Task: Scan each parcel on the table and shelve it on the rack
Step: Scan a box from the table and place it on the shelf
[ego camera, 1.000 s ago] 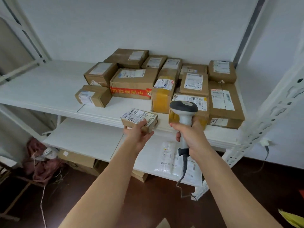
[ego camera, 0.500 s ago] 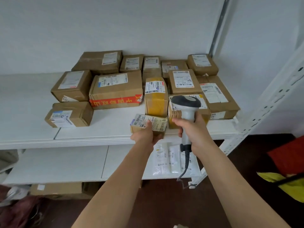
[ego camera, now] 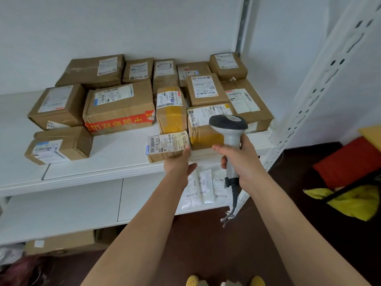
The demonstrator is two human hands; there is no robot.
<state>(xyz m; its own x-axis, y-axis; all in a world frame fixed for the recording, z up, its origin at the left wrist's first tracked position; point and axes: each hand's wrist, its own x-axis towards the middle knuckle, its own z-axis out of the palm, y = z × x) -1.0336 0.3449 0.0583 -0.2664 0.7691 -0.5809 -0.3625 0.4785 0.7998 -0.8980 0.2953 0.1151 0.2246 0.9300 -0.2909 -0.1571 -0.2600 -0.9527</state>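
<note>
From the head camera, the left hand [ego camera: 179, 164] grips a small parcel [ego camera: 168, 145] from its near side, label turned up, setting it at the front edge of the rack shelf [ego camera: 115, 149]. It appears to rest on the shelf, though whether its full weight is down cannot be told. Holding it from the near side lets the hand push it in without reaching over the boxes beyond it, and the upturned label keeps its barcodes readable. The spot fills a gap: just beyond the hand stands a box with yellow tape [ego camera: 171, 112], and to its right another yellow-taped box [ego camera: 203, 129].

The right hand [ego camera: 240, 162] is clenched round the grip of the scanner [ego camera: 231, 137], held upright with its dark head clear of the parcel, probably because scanning is finished and the tool is merely being kept out of the way. Its cable hangs below the hand.

Left of the left hand, a large box [ego camera: 119, 108] carries red tape with orange characters, too distorted to read. The labels show barcodes and small print, illegible here.
</note>
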